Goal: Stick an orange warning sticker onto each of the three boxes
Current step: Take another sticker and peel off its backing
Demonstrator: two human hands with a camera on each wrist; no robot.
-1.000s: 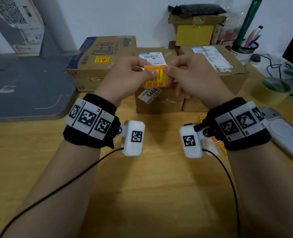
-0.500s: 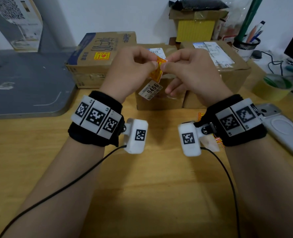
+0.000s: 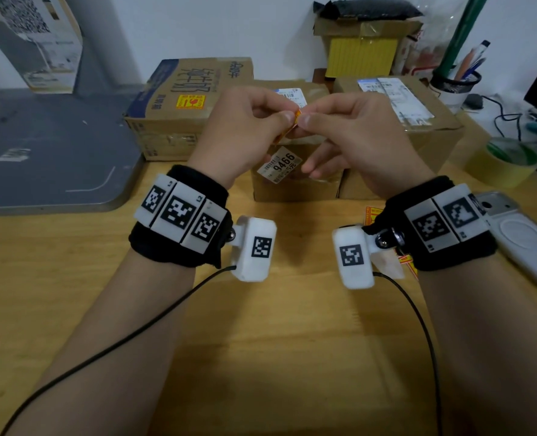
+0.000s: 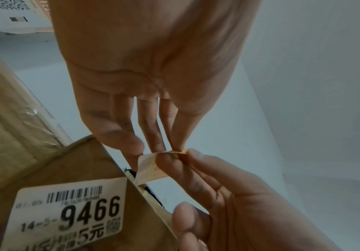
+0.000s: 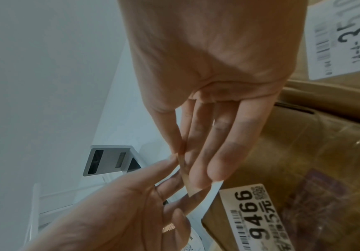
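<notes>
Soft, even indoor light, fairly dim; faint shadows fall under the forearms on the counter [image 3: 261, 357]. Head view bows at its edges. Both wrist views are hazy, with near palms blurred and stretched

Three boxes stand in a row at the back of the worktop [image 3: 261, 357]: left box [image 3: 195, 99], middle box [image 3: 295, 180], right box [image 3: 418, 127]; both hands meet above the middle box; a tape roll [image 3: 501, 163] lies right of the boxes.

Three cardboard boxes [image 3: 195, 102], two hands [image 3: 245, 133], one tape roll [image 3: 503, 162], one phone [image 3: 525, 243]
</notes>
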